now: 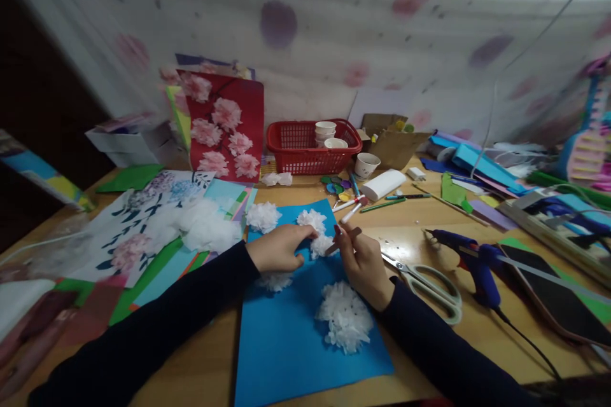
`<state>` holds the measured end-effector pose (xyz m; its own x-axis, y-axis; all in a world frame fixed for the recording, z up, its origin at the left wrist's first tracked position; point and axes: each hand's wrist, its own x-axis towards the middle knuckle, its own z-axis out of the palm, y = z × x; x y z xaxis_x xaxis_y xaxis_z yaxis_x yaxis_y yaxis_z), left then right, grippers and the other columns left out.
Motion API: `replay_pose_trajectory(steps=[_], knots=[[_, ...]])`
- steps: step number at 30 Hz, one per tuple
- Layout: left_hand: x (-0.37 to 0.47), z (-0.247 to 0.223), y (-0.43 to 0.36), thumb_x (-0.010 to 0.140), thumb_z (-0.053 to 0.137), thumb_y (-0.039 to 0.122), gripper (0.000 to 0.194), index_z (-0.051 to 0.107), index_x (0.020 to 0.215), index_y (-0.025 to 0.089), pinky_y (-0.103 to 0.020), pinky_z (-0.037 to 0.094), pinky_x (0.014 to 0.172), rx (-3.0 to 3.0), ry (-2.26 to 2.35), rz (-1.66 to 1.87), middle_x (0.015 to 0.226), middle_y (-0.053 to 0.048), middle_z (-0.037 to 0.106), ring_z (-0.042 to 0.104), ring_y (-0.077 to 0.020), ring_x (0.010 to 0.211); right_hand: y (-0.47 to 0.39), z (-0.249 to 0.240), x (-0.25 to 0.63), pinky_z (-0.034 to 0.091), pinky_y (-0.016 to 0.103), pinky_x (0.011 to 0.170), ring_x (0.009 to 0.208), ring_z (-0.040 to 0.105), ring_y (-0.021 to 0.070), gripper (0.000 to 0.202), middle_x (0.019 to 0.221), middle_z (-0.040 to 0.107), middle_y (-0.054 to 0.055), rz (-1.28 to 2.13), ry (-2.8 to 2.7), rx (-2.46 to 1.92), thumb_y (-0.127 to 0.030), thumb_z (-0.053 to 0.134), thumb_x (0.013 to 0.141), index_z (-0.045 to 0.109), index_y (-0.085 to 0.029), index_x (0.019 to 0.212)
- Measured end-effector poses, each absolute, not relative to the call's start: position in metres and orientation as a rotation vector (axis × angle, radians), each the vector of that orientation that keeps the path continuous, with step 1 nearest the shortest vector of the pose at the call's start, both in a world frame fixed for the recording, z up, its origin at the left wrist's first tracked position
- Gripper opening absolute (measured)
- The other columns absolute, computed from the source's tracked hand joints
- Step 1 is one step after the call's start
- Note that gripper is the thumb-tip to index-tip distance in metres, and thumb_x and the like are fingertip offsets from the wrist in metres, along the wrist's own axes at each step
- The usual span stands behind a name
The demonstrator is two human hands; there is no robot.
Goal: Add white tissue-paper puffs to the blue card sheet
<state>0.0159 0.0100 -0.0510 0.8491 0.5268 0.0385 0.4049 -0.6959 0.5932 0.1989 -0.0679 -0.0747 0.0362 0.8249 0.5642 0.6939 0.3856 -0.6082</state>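
Observation:
A sheet of blue paper [281, 356] lies on the table, bearing several white tissue-paper flowers. My left hand [279, 248] rests over its upper part, thumb and forefinger apart, the fingertip beside a small white flower [321, 246]. My right hand [365, 261] pinches a thin brown strip [337, 244] whose lower end reaches that small flower; the strip's exact kind is unclear. Another flower [311, 219] sits just above, and one [263, 217] is at the top left. A large flower [346, 318] lies lower right. My left hand partly covers a further flower [275, 281].
Scissors [432, 286], a blue glue gun [470, 261] and a phone [556, 289] lie to the right. Behind stand a red basket [305, 159] with paper cups, a white cup [367, 165] and a red flower card [255, 133]. Cotton wool [205, 226] and coloured papers are left.

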Motion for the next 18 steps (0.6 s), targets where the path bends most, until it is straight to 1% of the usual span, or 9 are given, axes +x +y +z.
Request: replay_pose_trajectory(steps=[5, 9, 11, 13, 14, 15, 17, 18], knots=[[0.014, -0.057, 0.01, 0.063, 0.052, 0.004, 0.047, 0.057, 0.109, 0.017, -0.034, 0.045, 0.088, 2.44, 0.65, 0.296, 0.108, -0.009, 0.066, 0.06, -0.0261, 0.101, -0.07, -0.077, 0.205, 0.035, 0.025, 0.047, 0.043, 0.047, 0.0116, 0.039, 0.046, 0.048, -0.002, 0.289, -1.338, -1.332, -0.042, 0.042, 0.092, 0.057, -0.019, 0.064], [0.018, -0.059, 0.011, 0.067, 0.053, 0.004, 0.045, 0.056, 0.111, 0.011, -0.036, 0.045, 0.09, 2.49, 0.643, 0.256, 0.112, -0.014, 0.065, 0.06, -0.027, 0.104, -0.067, -0.071, 0.208, 0.03, 0.023, 0.038, 0.035, 0.04, 0.0092, 0.043, 0.039, 0.044, -0.005, 0.437, -1.01, -1.197, -0.051, 0.049, 0.086, 0.056, -0.018, 0.061], [0.015, -0.048, 0.018, 0.068, 0.054, 0.003, 0.043, 0.058, 0.11, 0.01, -0.034, 0.046, 0.089, 2.498, 0.576, 0.222, 0.113, -0.015, 0.065, 0.061, -0.0249, 0.102, -0.064, -0.068, 0.209, 0.027, 0.022, 0.034, 0.033, 0.039, 0.0087, 0.043, 0.037, 0.043, -0.005, 0.525, -0.934, -1.142, -0.054, 0.054, 0.082, 0.056, -0.017, 0.059], [0.001, -0.027, 0.031, 0.068, 0.052, 0.0, 0.038, 0.062, 0.102, 0.011, -0.029, 0.048, 0.085, 2.448, 0.523, 0.249, 0.108, -0.012, 0.068, 0.065, -0.0193, 0.093, -0.061, -0.066, 0.212, 0.026, 0.021, 0.032, 0.031, 0.038, 0.008, 0.042, 0.035, 0.041, -0.006, 0.596, -0.849, -1.109, -0.054, 0.059, 0.077, 0.055, -0.016, 0.059], [-0.012, -0.012, 0.039, 0.068, 0.05, -0.001, 0.034, 0.064, 0.097, 0.011, -0.027, 0.05, 0.08, 2.404, 0.597, 0.356, 0.101, -0.01, 0.07, 0.067, -0.0172, 0.087, -0.06, -0.065, 0.213, 0.026, 0.021, 0.032, 0.03, 0.037, 0.0079, 0.041, 0.035, 0.041, -0.006, 0.624, -0.817, -1.111, -0.054, 0.061, 0.075, 0.056, -0.016, 0.059], [-0.029, 0.003, 0.047, 0.069, 0.049, 0.0, 0.031, 0.065, 0.094, 0.01, -0.027, 0.05, 0.078, 2.352, 0.704, 0.511, 0.095, -0.011, 0.071, 0.067, -0.0172, 0.086, -0.059, -0.064, 0.215, 0.026, 0.02, 0.031, 0.03, 0.038, 0.0079, 0.04, 0.036, 0.042, -0.006, 0.639, -0.77, -1.112, -0.053, 0.062, 0.073, 0.055, -0.016, 0.059], [-0.072, 0.033, 0.061, 0.07, 0.053, 0.005, 0.026, 0.064, 0.093, 0.009, -0.027, 0.052, 0.073, 2.235, 0.975, 0.872, 0.087, -0.011, 0.072, 0.068, -0.0185, 0.083, -0.056, -0.064, 0.22, 0.026, 0.02, 0.03, 0.029, 0.038, 0.0081, 0.037, 0.035, 0.041, -0.007, 0.658, -0.692, -1.09, -0.05, 0.061, 0.074, 0.055, -0.017, 0.059], [-0.095, 0.045, 0.067, 0.07, 0.056, 0.008, 0.026, 0.064, 0.094, 0.009, -0.027, 0.051, 0.072, 2.209, 1.125, 0.986, 0.089, -0.01, 0.072, 0.068, -0.0195, 0.085, -0.054, -0.064, 0.222, 0.026, 0.02, 0.029, 0.029, 0.038, 0.0082, 0.035, 0.035, 0.042, -0.006, 0.65, -0.666, -1.075, -0.048, 0.062, 0.074, 0.055, -0.017, 0.058]])
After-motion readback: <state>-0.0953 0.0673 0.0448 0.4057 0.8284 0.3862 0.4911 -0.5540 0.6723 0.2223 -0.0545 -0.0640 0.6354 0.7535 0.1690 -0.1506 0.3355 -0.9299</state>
